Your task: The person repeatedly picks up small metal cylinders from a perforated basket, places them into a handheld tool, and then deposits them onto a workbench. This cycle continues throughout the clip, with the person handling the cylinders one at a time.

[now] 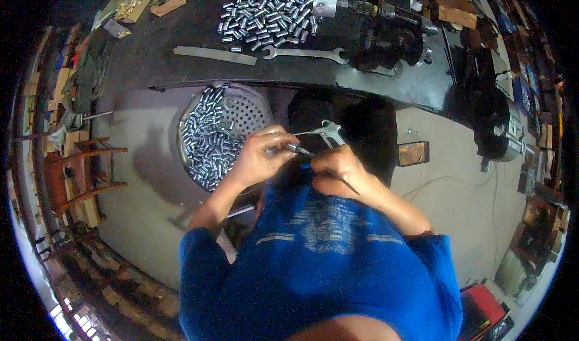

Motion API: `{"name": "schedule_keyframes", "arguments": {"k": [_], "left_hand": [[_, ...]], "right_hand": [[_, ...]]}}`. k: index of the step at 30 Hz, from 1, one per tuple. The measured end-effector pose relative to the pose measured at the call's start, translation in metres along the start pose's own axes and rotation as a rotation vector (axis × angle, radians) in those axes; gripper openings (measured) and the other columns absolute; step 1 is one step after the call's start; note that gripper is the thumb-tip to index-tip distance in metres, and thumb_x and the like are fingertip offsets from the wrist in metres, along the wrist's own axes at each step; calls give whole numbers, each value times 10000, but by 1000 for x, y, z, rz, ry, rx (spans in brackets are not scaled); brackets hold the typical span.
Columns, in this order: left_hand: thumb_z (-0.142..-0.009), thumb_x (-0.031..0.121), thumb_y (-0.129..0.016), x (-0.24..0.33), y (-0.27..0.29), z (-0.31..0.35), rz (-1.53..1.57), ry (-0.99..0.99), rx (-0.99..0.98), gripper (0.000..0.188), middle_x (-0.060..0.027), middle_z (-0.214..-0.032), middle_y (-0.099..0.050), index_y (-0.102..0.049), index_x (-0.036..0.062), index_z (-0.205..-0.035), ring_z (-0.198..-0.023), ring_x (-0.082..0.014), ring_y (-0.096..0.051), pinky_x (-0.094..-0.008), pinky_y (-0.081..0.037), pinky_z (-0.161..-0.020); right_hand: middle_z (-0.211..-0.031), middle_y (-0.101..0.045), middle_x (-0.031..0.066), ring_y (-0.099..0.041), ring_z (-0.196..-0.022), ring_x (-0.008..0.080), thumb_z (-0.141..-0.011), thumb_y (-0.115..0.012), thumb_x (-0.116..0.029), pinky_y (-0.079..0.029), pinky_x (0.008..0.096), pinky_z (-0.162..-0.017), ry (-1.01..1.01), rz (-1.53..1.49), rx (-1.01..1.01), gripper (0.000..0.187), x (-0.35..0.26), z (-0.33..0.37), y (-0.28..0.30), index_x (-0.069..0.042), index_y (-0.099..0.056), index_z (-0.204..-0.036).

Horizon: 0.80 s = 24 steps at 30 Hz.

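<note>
Over my lap, my left hand [262, 155] is closed, its thumb and fingers pinching a small shiny metal cylinder [295, 148]. Just to its right, my right hand [339, 167] is wrapped round the handle of a grey air blow gun [330, 134]. The gun's thin nozzle points left, close above the left fingertips. A thin dark strip sticks out below the right hand; what it belongs to I cannot make out. Left of my hands stands a round metal basket [256, 107] with a perforated bottom, holding many small metal cylinders [208, 142].
Ahead is a dark workbench [181, 75] bearing a pile of metal cylinders [268, 20], an open-ended wrench [304, 54], a flat metal strip [214, 55] and a machine spindle [386, 15]. A wooden chair [90, 171] stands left; a small box [414, 154] lies right.
</note>
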State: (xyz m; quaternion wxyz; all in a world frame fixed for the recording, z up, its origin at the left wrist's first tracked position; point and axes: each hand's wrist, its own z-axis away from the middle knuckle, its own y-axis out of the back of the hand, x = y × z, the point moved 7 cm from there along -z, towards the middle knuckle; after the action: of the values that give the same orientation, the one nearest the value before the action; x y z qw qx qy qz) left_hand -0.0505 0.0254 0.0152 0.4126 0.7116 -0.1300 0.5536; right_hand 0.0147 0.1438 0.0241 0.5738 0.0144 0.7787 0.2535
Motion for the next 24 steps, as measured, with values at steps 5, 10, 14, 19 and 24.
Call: {"name": "schedule_keyframes", "arguments": {"k": [5, 10, 14, 19, 24], "left_hand": [[-629, -12, -683, 25, -6, -2, -239, -182, 37, 219, -94, -745, -564, -634, 17, -841, -651, -213, -570, -297, -448, -564], [-634, -14, -679, 33, -9, -8, -228, -196, -39, 235, -93, -742, -559, -639, 21, -862, -644, -217, -574, -295, -451, -561], [-734, 43, -660, 13, -5, -16, 208, 40, -121, 192, -69, -823, -613, -633, -1, -919, -674, -144, -587, -264, -473, -590], [-827, 129, -607, -15, -24, -12, 553, 304, -121, 195, -46, -757, -622, -619, -26, -944, -638, -101, -572, -229, -474, -592], [-818, 69, -602, -15, -31, -15, 608, 340, -131, 126, -36, -767, -612, -612, -25, -900, -665, -90, -569, -224, -474, -606]], "right_hand": [[-494, -467, 178, -516, -481, 351, -592, -615, -123, -397, 409, -448, -38, 1, -6, 177, 4, 2, 0, -8, -488, -546], [-495, -479, 165, -523, -478, 340, -599, -623, -135, -403, 410, -448, -97, -40, 2, 169, 10, 7, 1, -15, -510, -566], [-522, -502, 141, -537, -506, 322, -596, -630, -152, -422, 411, -470, -31, 64, 27, 149, 5, 6, 5, -31, -542, -603], [-593, -535, 136, -549, -544, 311, -584, -632, -158, -443, 411, -501, -10, 256, 47, 141, -9, 2, 10, -47, -546, -604], [-560, -505, 119, -518, -498, 271, -593, -600, -142, -411, 379, -475, 7, 176, 164, 164, -7, 5, 11, -38, -481, -552]]}}
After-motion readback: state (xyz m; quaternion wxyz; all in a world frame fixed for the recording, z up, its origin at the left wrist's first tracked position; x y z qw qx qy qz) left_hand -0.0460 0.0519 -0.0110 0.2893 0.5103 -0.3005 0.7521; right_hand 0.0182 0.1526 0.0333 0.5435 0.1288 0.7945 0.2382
